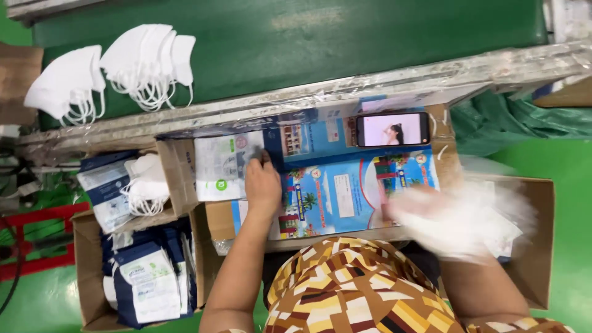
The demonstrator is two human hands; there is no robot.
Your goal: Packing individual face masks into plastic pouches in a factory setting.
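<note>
My left hand (262,185) rests on a white printed pouch (221,165) lying on the colourful poster-covered work surface (345,191), fingers on the pouch's right edge. My right hand (425,213) is blurred with motion at the right and holds a bunch of white face masks (475,222) above an open cardboard box (542,246). Several more white masks (148,58) lie in two piles on the green conveyor belt (308,37).
A phone (393,129) with a lit screen lies at the surface's far edge. A cardboard box (86,290) at the lower left holds blue-and-white pouches (148,283) and masks (145,185). A metal rail (308,98) borders the belt. The floor is green.
</note>
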